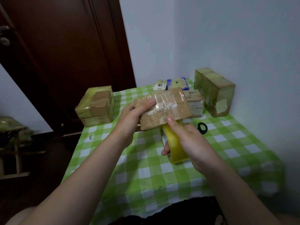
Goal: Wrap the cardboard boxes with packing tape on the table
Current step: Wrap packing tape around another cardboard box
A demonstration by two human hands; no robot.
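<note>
A flat brown cardboard box (164, 108), partly covered with clear tape, is held above the middle of the green-and-white checked table (146, 168), gripped at its left end by the left hand (133, 116) with the thumb laid on top. A roll of yellowish clear packing tape (175, 143) is held just below the box's near edge by the right hand (190, 140), fingers curled through the core and thumb pressed against the box. Two tape-wrapped cardboard boxes are noted on the table, one at the far left (95, 106) and one at the far right (214, 91).
</note>
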